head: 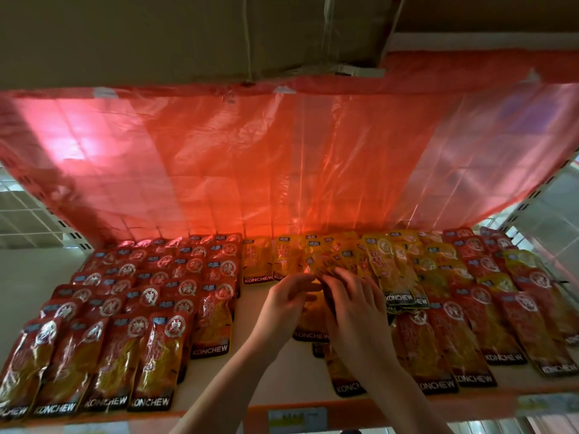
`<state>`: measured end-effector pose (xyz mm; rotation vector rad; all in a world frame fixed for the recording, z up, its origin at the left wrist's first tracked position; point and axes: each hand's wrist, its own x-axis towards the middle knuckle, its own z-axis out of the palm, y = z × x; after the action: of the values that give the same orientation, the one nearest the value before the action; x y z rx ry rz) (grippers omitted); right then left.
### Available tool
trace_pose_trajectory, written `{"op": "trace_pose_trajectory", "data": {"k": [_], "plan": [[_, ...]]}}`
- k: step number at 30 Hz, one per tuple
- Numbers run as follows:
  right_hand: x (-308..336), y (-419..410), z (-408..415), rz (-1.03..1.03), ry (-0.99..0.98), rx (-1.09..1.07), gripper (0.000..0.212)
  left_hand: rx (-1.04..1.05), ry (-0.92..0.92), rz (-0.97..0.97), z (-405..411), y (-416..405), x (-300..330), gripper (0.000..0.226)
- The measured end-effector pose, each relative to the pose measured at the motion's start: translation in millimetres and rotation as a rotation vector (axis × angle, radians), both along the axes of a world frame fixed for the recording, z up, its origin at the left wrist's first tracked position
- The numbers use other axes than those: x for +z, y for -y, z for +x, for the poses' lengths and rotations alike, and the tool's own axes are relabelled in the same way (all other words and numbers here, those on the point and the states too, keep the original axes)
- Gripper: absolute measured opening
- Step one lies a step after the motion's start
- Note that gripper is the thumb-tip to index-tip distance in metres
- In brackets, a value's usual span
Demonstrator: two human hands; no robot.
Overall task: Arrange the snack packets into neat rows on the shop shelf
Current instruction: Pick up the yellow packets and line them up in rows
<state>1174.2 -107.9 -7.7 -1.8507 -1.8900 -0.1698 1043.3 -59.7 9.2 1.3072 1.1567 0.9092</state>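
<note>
Both hands, the left hand (289, 303) and right hand (354, 303), are curled around a yellow packet (313, 317) held mid-shelf (250, 339), its long axis running toward the back, between the red rows (125, 324) and the yellow stack (391, 267).

a shop, shown by a display shelf (269, 383) with an orange front edge and a price label (297, 418), dozens of identical branded snack packets (150, 364) laid in overlapping rows, slotted metal uprights (529, 195) and cardboard cartons (188, 36) stacked above.
</note>
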Motion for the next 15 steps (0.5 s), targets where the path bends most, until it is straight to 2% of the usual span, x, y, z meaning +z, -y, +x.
{"op": "trace_pose_trajectory", "data": {"k": [2, 5, 9, 11, 15], "plan": [[-1, -2, -2, 0.054, -0.048, -0.016, 0.034, 0.045, -0.105, 0.017, -4, -3, -4, 0.034], [0, -5, -1, 0.114, -0.144, -0.044, 0.039, 0.104, -0.304, 0.021, -11, -8, -14, 0.03], [4, -8, 3, 0.12, -0.216, -0.042, 0.04, 0.093, -0.476, -0.004, -10, -10, -25, 0.028], [4, -8, 3, 0.121, -0.228, -0.042, 0.04, 0.133, -0.532, 0.003, -6, -10, -28, 0.03], [1, -8, 1, 0.141, -0.238, -0.053, 0.041, 0.184, -0.507, -0.066, 0, -12, -23, 0.029]]}}
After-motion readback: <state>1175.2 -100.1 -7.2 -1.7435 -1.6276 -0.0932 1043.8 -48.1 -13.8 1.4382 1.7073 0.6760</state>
